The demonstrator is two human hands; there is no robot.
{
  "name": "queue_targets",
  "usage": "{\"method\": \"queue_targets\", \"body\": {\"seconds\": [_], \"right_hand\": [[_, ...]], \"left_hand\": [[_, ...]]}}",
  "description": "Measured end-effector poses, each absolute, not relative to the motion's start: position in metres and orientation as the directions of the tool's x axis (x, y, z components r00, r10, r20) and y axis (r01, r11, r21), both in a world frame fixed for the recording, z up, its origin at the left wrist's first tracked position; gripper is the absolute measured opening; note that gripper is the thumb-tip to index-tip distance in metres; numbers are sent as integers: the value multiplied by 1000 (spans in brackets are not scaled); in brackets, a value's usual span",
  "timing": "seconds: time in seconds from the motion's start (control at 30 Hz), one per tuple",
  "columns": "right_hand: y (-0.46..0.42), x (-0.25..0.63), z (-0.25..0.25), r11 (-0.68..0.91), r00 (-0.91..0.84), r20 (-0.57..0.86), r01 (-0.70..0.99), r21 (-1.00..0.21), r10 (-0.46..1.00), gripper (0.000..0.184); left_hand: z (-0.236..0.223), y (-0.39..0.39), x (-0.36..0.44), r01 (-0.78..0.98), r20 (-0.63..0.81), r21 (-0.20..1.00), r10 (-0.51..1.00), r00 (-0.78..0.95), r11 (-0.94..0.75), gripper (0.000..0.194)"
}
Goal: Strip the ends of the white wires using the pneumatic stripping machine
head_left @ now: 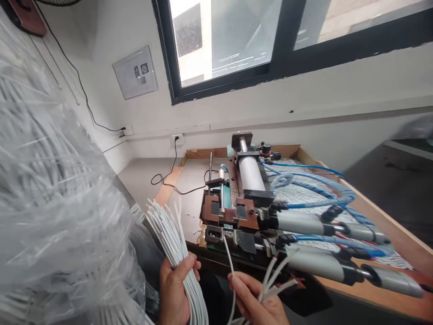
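A thick bundle of white cables (pixel 169 234) is gripped in my left hand (pixel 177 284), with the cut ends fanning upward. My right hand (pixel 255 298) pinches a single white cable (pixel 228 253) between thumb and fingertips. The upper end of that cable reaches the front jaws (pixel 215 234) of a pneumatic machine (pixel 252 174); whether it sits inside them I cannot tell. Several more white cables (pixel 270 280) lie in the same hand, pointing up to the right, some with coloured inner wires showing at their tips.
Large plastic-wrapped cable bundles (pixel 64 180) fill the left side. Silver air cylinders (pixel 314 266) and blue hoses (pixel 314 203) extend to the machine's right, over a cardboard-edged tray (pixel 382 221) of white scraps. A black power cord (pixel 182 192) crosses the table (pixel 142 174). A window (pixel 230 40) is behind.
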State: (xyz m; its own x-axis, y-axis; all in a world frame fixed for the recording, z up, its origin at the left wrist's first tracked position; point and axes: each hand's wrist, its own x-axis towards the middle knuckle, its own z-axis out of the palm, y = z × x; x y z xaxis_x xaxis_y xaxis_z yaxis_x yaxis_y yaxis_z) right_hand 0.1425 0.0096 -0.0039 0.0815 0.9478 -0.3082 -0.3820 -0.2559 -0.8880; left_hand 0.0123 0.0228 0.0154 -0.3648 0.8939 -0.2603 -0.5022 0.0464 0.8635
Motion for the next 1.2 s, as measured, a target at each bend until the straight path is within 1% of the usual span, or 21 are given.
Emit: {"method": "queue_targets", "body": {"seconds": [0.1, 0.2, 0.33, 0.43, 0.53, 0.63, 0.73, 0.8, 0.9, 1.0, 1.13, 1.2], "right_hand": [[23, 136, 0, -237, 135, -383, -590, -772, 914, 31], [37, 131, 2, -223, 137, -417, -676, -702, 899, 34], [46, 129, 0, -307, 68, -478, -685, -660, 876, 39], [47, 130, 0, -349, 22, -484, -666, -660, 875, 37], [46, 131, 3, -350, 20, -476, -650, -674, 879, 36], [39, 132, 2, -338, 3, -427, -607, -719, 904, 36], [25, 134, -4, -335, -77, -347, -517, -788, 935, 36], [13, 135, -10, -342, -124, -321, -439, -831, 939, 37], [-5, 138, -15, -353, -198, -305, -292, -889, 932, 36], [-17, 140, -14, -314, -278, -261, -167, -935, 924, 35], [-37, 143, -14, -245, -342, -193, -115, -963, 920, 38], [-50, 144, -18, -259, -350, -201, -128, -957, 915, 39]], "left_hand": [[15, 25, 13, -509, -282, 858, 886, -368, 62, 10], [14, 28, 12, -505, -288, 859, 893, -347, 81, 13], [10, 32, 10, -501, -283, 860, 907, -313, 95, 14], [9, 34, 9, -510, -287, 855, 906, -311, 95, 15], [8, 33, 10, -496, -274, 863, 913, -303, 95, 13], [10, 29, 10, -482, -255, 871, 922, -290, 90, 12], [13, 24, 11, -472, -241, 878, 928, -285, 83, 10], [16, 19, 13, -464, -242, 881, 933, -267, 95, 11], [21, 11, 15, -438, -225, 889, 959, -172, 130, 12], [23, 0, 18, -449, -215, 883, 969, -122, 139, 14], [23, -11, 17, -493, -201, 865, 965, -165, 96, 13], [22, -12, 12, -507, -191, 860, 958, -212, 59, 9]]}}
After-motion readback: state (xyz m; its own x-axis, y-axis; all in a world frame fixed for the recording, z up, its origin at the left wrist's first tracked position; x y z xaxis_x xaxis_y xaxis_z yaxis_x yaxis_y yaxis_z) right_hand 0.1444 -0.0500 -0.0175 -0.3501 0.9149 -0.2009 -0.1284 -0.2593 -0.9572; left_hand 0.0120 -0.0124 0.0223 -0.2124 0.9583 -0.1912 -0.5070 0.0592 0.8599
